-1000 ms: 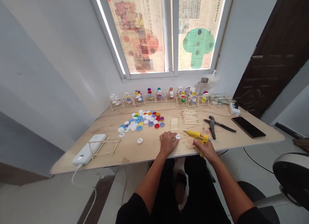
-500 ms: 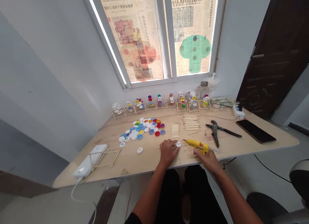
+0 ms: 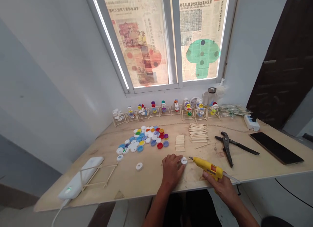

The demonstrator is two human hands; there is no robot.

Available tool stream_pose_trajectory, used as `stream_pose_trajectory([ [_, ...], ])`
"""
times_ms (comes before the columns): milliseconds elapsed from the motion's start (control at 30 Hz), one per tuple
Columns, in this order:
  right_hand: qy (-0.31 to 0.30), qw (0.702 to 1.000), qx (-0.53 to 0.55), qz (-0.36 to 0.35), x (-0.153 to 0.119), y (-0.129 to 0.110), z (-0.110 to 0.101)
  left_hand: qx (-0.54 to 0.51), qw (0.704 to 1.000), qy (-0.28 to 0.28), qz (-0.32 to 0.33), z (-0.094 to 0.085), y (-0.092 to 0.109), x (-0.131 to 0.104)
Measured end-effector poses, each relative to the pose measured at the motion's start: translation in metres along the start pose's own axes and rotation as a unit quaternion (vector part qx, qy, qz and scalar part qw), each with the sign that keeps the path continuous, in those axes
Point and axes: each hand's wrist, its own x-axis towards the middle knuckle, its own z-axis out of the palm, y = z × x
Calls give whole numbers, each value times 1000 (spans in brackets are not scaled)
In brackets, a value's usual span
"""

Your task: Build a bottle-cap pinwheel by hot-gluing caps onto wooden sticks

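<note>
While left fingers (image 3: 181,170) hold cap (image 3: 184,161), right (image 3: 207,177) grip glue-gun (image 3: 206,166).

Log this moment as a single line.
left hand: holding white cap | right hand: gripping yellow glue gun, aimed toward cap | nearby: short sticks, loose caps, pliers

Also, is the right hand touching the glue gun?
Touching: the head view shows the right hand wrapped around the glue gun at its handle.
</note>
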Motion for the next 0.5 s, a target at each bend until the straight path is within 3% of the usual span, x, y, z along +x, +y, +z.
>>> stream_pose_trajectory([
  [133, 40, 999, 20, 2, -2, 1, 6, -10, 1000, 3, 2, -1, -2, 0],
  [500, 52, 998, 24, -5, -2, 4, 11, -38, 999, 0, -6, 0, -8, 0],
])
